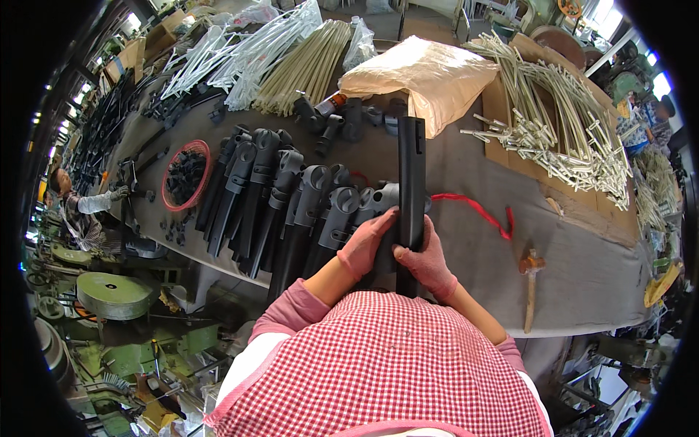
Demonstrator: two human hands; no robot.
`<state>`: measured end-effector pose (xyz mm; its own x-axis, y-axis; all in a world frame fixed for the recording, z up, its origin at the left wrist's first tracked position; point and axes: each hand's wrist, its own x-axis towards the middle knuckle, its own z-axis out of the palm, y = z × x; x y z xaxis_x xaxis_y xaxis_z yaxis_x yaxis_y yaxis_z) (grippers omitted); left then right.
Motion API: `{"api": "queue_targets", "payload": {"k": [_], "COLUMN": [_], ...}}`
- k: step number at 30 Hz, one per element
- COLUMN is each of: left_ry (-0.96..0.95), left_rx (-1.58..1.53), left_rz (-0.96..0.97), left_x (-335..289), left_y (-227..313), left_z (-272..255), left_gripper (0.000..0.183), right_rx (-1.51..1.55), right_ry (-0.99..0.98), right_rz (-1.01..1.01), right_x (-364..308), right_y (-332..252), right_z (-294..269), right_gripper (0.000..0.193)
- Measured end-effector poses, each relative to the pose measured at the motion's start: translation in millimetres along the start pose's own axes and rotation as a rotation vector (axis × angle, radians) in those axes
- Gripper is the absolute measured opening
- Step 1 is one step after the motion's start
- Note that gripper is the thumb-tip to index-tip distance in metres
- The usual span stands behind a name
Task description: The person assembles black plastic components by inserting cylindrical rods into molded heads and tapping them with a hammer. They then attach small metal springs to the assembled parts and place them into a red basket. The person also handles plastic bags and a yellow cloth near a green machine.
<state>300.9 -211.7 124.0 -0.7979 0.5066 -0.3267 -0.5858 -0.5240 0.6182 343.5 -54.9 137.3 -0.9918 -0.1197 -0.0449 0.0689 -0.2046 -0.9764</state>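
Observation:
A long black tube (412, 164) with slots near its upper end stands tilted up in front of my apron. My right hand (428, 264), in a pink glove, grips its lower part with the thumb across the near face. Against the tube's left side is my left hand (366, 245), gloved too, its fingertips partly hidden behind it. Just left of my hands lie several black tubes with grey ring-shaped joints (341, 211), side by side on the grey-covered table (466, 284). Behind the held tube sits another grey joint (386, 195), partly covered.
To the right lie a red strip (480, 207) and a wooden-handled hammer (531, 288). A red basket (208, 169) of small black parts stands left. Brown paper (426, 69), thin rods (309, 65) and metal rods on cardboard (575, 131) cover the far side. A co-worker (84, 207) is at far left.

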Motion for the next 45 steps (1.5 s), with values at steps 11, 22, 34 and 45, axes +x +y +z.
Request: {"api": "queue_targets", "payload": {"k": [11,22,34,45], "left_ry": [-0.166,-0.253,-0.409,-0.367], "left_rx": [-0.302,-0.467,-0.235,-0.221], "left_rz": [0.605,0.986,0.680,0.520], "left_x": [0,-11,-43,-56], "left_y": [91,132,139,121], "left_z": [-24,7,16,31], "left_gripper": [0.019,0.020,0.017,0.024], "right_rx": [-0.656,-0.712,-0.818,-0.829], "right_ry": [0.066,-0.046,-0.193,-0.187], "right_rz": [-0.159,-0.186,-0.263,-0.159], "right_x": [-49,-55,-59,-82], "right_y": [-31,-38,-51,-69], "right_z": [17,32,6,5], "right_gripper": [0.037,0.042,0.038,0.040]}}
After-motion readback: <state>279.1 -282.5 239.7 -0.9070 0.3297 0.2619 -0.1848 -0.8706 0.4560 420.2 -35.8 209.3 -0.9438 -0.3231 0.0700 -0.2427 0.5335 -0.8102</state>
